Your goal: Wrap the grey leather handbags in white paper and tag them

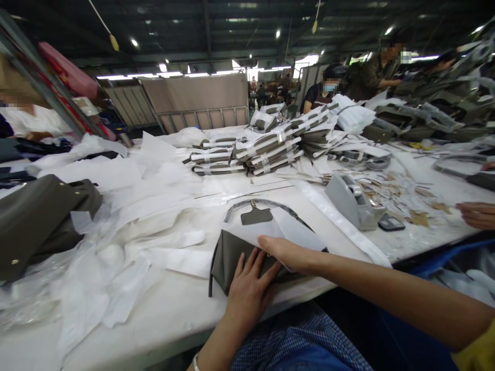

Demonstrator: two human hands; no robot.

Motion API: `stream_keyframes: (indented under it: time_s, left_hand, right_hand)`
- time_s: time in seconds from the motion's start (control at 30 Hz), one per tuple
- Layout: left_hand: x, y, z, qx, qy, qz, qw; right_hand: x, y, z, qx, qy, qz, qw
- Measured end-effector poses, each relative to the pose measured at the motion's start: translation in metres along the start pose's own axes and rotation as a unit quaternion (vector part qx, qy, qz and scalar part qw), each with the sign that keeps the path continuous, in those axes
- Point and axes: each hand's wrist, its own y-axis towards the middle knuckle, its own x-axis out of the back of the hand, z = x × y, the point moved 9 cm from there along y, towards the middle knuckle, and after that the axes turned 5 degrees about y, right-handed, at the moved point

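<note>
A dark olive-grey handbag (228, 257) lies on the table edge in front of me. My left hand (249, 288) rests flat on its near side, fingers spread. From the right, my right hand (284, 252) grips the bag's upper edge; its thumb side shows, and most of its fingers are hidden. White paper (297, 229) sticks out by the right hand. Behind it, the bag's wrapped handle (230, 211) curves across the table, with a dark grey tag (256, 216) hanging from a gold-coloured clasp (253, 204).
Loose white sheets (154, 206) cover the left, beside more olive bags (42, 221). Bundled straps (266, 147) are piled behind. A grey tape dispenser (351, 201) and a dark phone-like device (390, 222) stand right. Another person's hand (477, 215) shows at far right.
</note>
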Motion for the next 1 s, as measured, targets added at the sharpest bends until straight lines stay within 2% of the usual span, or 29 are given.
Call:
stream_keyframes:
  time_s: [0.1, 0.17, 0.23, 0.3, 0.37, 0.43, 0.47, 0.5, 0.57, 0.67, 0.73, 0.83, 0.93, 1.0]
  left_hand:
    - [0.001, 0.001, 0.0, 0.003, -0.012, 0.002, 1.0]
    - [0.001, 0.0, 0.0, 0.005, -0.021, 0.004, 1.0]
    - [0.0, 0.0, 0.001, 0.007, -0.031, 0.007, 0.999]
    - [0.0, -0.001, 0.001, 0.009, -0.042, 0.009, 0.999]
    - [0.0, -0.001, 0.003, 0.016, -0.056, 0.016, 0.998]
    - [-0.001, -0.001, 0.004, 0.025, -0.065, 0.023, 0.997]
    - [-0.001, -0.001, 0.004, 0.028, -0.066, 0.024, 0.997]
    - [-0.001, -0.001, 0.004, 0.031, -0.063, 0.023, 0.997]
    - [-0.001, 0.0, 0.003, 0.033, -0.054, 0.024, 0.998]
    - [-0.004, -0.001, 0.002, 0.04, -0.044, 0.046, 0.997]
    - [-0.007, -0.002, 0.001, 0.037, -0.042, 0.063, 0.996]
    - [-0.008, -0.003, -0.001, 0.031, -0.039, 0.071, 0.996]
    - [-0.009, -0.006, 0.0, 0.034, -0.038, 0.064, 0.997]
    - [-0.012, -0.009, 0.001, 0.036, -0.044, 0.06, 0.997]
  right_hand:
    - [0.011, 0.005, -0.004, -0.043, 0.195, -0.011, 0.98]
    - [0.018, 0.007, -0.002, -0.049, 0.254, 0.017, 0.966]
    - [0.024, 0.007, -0.001, -0.048, 0.262, 0.053, 0.962]
    - [0.031, 0.006, -0.002, -0.046, 0.235, 0.072, 0.968]
    - [0.043, 0.007, -0.004, -0.024, 0.165, 0.038, 0.985]
    - [0.051, 0.007, -0.002, 0.022, 0.023, -0.002, 1.0]
    - [0.05, 0.006, 0.0, 0.048, -0.071, -0.008, 0.996]
    - [0.044, 0.005, 0.0, 0.07, -0.168, -0.002, 0.983]
    - [0.028, 0.002, -0.008, 0.086, -0.331, 0.037, 0.939]
    - [0.011, -0.003, -0.025, 0.065, -0.447, 0.066, 0.89]
    - [0.003, -0.007, -0.031, 0.065, -0.457, 0.089, 0.882]
    - [-0.002, -0.014, -0.026, 0.081, -0.417, 0.135, 0.895]
    - [0.007, -0.013, -0.016, 0.052, -0.331, 0.183, 0.924]
    - [0.02, -0.008, -0.009, 0.033, -0.272, 0.191, 0.942]
